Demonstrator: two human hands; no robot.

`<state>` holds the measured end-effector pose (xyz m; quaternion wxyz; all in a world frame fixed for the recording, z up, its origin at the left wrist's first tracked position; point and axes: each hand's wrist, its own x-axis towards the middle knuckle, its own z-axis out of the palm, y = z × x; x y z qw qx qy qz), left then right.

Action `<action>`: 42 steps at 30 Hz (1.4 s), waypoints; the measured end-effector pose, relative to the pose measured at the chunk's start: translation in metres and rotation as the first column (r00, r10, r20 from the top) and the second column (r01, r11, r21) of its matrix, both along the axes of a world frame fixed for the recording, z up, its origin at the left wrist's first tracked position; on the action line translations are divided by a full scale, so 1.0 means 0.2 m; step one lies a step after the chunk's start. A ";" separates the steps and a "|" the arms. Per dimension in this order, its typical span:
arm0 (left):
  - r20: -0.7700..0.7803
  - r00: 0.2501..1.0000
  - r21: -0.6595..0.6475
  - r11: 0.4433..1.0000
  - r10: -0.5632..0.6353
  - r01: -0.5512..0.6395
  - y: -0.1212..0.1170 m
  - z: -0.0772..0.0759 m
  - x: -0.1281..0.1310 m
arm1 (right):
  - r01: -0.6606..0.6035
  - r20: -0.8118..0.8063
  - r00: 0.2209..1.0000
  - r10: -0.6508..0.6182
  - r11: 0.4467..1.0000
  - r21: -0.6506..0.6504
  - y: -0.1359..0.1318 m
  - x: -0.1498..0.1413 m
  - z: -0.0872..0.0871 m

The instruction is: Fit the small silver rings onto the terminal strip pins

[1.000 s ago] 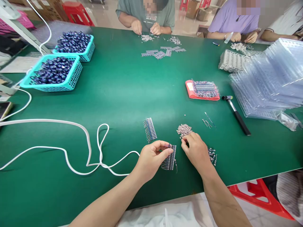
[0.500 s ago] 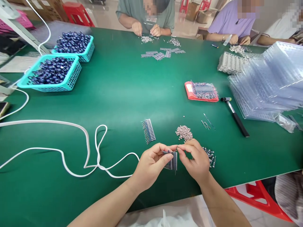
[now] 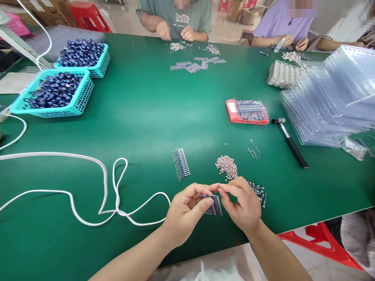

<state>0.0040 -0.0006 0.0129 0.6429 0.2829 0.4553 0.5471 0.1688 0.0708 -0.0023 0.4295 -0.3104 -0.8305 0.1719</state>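
At far L, the front teal basket [image 3: 84,95] & rear teal basket [image 3: 104,64] sat full of shiny dark-blue pcs. White cord [image 3: 43,153] ran in from the L edge & looped toward the hands on the green table [image 3: 131,125]. One wired strip [image 3: 182,163] lay flat, apart from both hands; couldn't tell if done w/ or waiting.

L hand [image 3: 183,214] was clamped w/ thumb & fingers on the held strip [image 3: 216,206], which was tilted just above the table, nr the front edge. Its index tip met the R fingertips. Disc pile [image 3: 227,166] lay just beyond, w/ plenty left loose. R hand [image 3: 243,205] had thumb & index pinched tog. on a tiny pc. [image 3: 219,187], too small to ID.

Held strip seemed mid-work: many wired units in a row, but count done vs. left was hidden by fingers. Red-wrapped bundle [image 3: 250,111] of similar strips lay farther up, maybe a finished batch, unconfirmed. Loose wired bits [image 3: 257,190] lay by the R hand, not in any strip. Hammer [image 3: 295,151] lay unheld; clear tray stack [image 3: 322,109] stood at far R.
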 end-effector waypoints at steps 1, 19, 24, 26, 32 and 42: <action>0.010 1.000 -0.004 1.000 0.005 -0.005 0.00 0.01 0.00 | 0.005 0.001 1.000 -0.005 1.000 0.003 0.00 0.00 0.00; 0.058 0.998 0.003 1.000 -0.006 0.006 0.01 0.00 0.00 | 0.037 0.039 0.998 -0.040 0.997 0.063 -0.01 0.00 0.01; 0.076 0.997 0.000 1.000 -0.013 0.013 0.01 -0.01 -0.01 | 0.025 0.035 0.999 -0.027 0.998 0.063 -0.01 0.00 0.02; 0.083 0.996 -0.005 1.000 -0.016 0.017 0.01 -0.01 -0.01 | 0.018 0.033 0.999 -0.020 0.999 0.050 -0.01 0.00 0.02; 0.109 0.994 -0.022 1.000 -0.006 0.009 0.02 -0.02 0.00 | -0.009 0.035 0.999 0.007 0.999 0.034 -0.01 0.01 0.01; 0.094 0.995 -0.037 0.999 -0.016 0.019 0.02 -0.01 -0.03 | -0.032 0.070 0.997 0.027 0.997 0.064 -0.01 0.02 -0.01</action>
